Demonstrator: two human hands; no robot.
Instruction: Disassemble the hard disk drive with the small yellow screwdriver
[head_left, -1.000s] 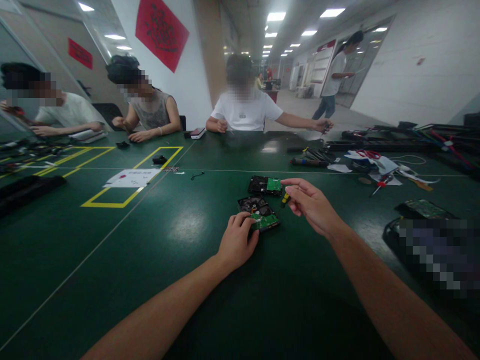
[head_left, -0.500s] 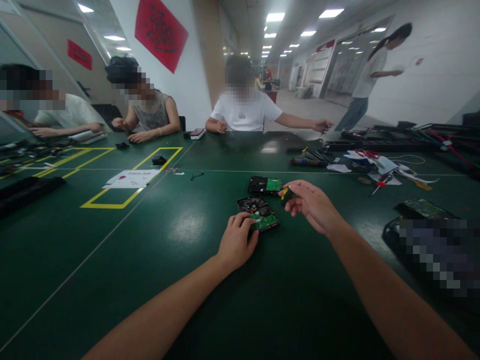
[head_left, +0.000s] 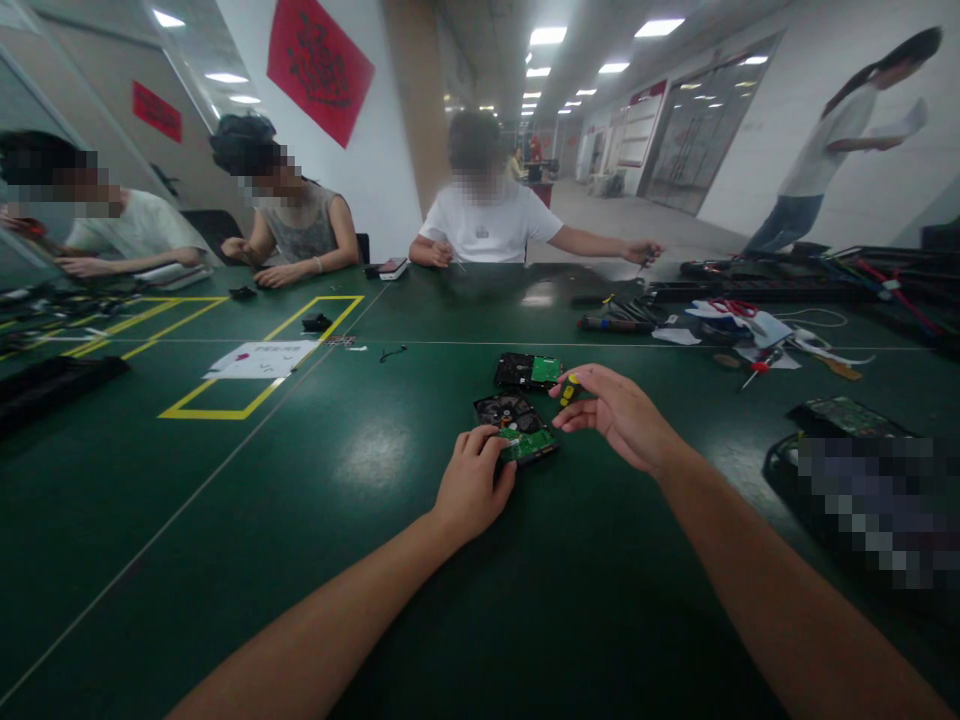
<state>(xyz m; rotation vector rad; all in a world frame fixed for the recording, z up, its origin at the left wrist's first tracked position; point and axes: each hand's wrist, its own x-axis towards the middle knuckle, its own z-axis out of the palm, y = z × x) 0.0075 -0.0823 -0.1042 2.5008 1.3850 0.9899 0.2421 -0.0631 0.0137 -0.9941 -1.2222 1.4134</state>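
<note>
Nearest you, your left hand rests on the green desk, its fingers bent over the left side of the near hard drive and its thumb by the near edge; whether it grips or only steadies the drive, you cannot tell from this view. That drive lies at a slant, green board toward you, round black casing behind. To its right, your right hand is loosely curled above the desk, holding a yellow-and-black tool between thumb and fingers; its tip is hard to make out. Just beyond the near drive lies the far hard drive, its green board at the right. Farther right you have a red-handled screwdriver; well to the left, a white sheet. Across the desk sits a person in a white T-shirt.
</note>
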